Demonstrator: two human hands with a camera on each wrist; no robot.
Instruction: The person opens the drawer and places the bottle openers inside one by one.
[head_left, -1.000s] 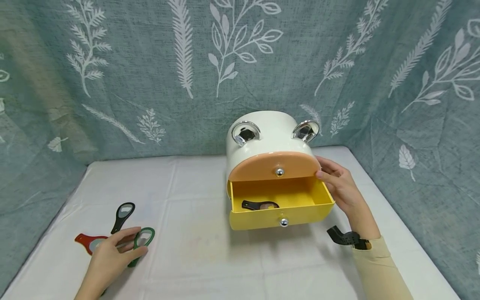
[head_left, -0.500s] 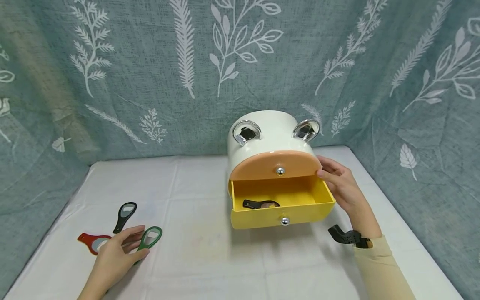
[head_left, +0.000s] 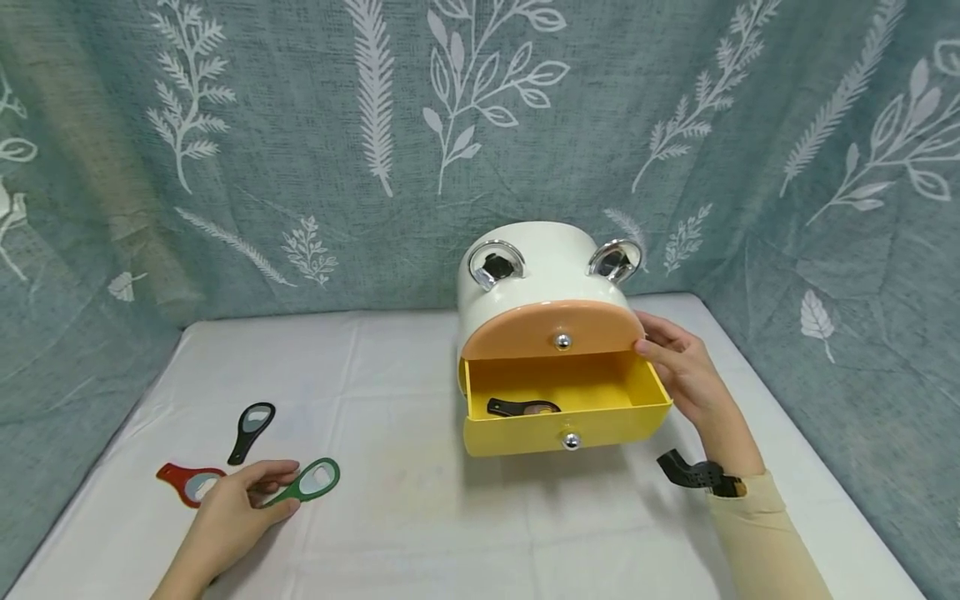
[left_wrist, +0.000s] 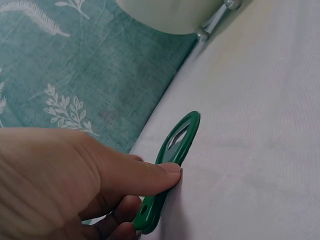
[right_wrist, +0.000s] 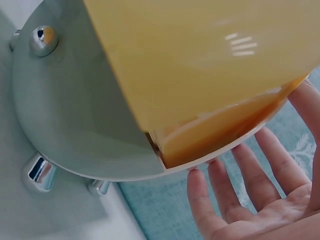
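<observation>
My left hand [head_left: 236, 512] pinches a green bottle opener [left_wrist: 193, 137] by its handle, thumb on one side and fingers on the other. Its oval head points right and away, close over the cloth. Left of that hand lie a black bottle opener [head_left: 245, 442] and a red bottle opener [head_left: 178, 476], partly covered by the hand. A white frog-faced drawer box [head_left: 551, 267] has its yellow lower drawer [head_left: 517, 435] pulled out, with another black bottle opener [head_left: 507, 407] inside. Against the box's right side rest the nearly straight fingers of my right hand [head_left: 686, 375], thumb at the front edge.
A white cloth [head_left: 405, 500] covers the table, and a patterned green curtain [head_left: 300, 142] hangs behind and at both sides. Silver knobs stick out from the drawer fronts. A loose black strap end [head_left: 678, 469] juts from my right wrist.
My left hand has shifted slightly right, turning the green bottle opener from near upright to a flatter slant toward the right. My right hand and the drawer box stay put.
</observation>
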